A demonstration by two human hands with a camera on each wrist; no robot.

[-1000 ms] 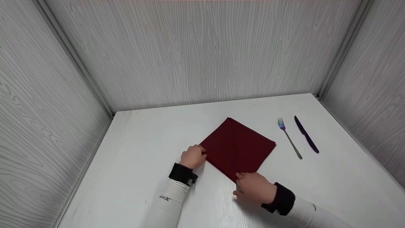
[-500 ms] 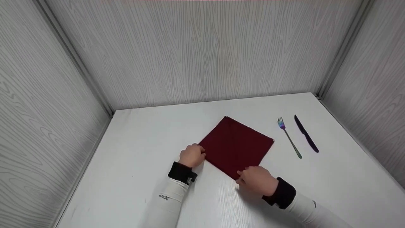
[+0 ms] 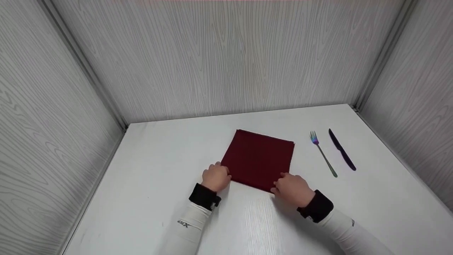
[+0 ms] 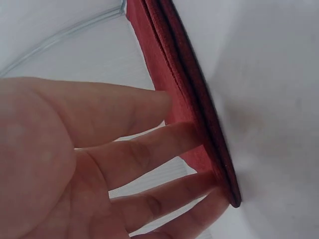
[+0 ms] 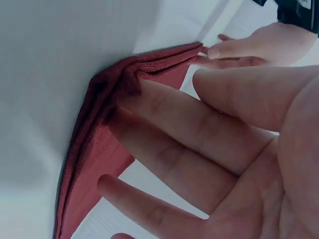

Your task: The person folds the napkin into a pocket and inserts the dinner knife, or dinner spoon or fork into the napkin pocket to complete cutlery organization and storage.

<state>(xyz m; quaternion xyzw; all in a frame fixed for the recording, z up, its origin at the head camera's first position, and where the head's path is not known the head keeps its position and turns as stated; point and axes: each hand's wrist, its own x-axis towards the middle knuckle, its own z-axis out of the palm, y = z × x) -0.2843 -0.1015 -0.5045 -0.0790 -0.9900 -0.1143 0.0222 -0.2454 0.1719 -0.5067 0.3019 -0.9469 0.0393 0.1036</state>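
Note:
A dark red folded cloth napkin [image 3: 260, 157] lies flat on the white table, its near edge running between the two hands. My left hand [image 3: 216, 177] touches the napkin's left near corner; in the left wrist view its fairly straight fingers [image 4: 142, 154] meet the layered edge. At the right near corner is my right hand [image 3: 294, 189]. Two extended fingers [image 5: 164, 107] of it press against the bunched corner in the right wrist view, while the thumb stands off the cloth. Some fingertips are hidden by the fabric.
To the right of the napkin, a fork [image 3: 323, 153] with a rainbow sheen lies on the table [image 3: 159, 170]. Beyond it is a dark purple table knife [image 3: 342, 149]. Pale wood-grain panels [image 3: 226, 60] wall the table at the back and both sides.
The napkin has turned counterclockwise, its far and right corners swinging left and its near corner shifting right. My right hand has moved forward and slightly right with that corner; the left hand stays nearly in place.

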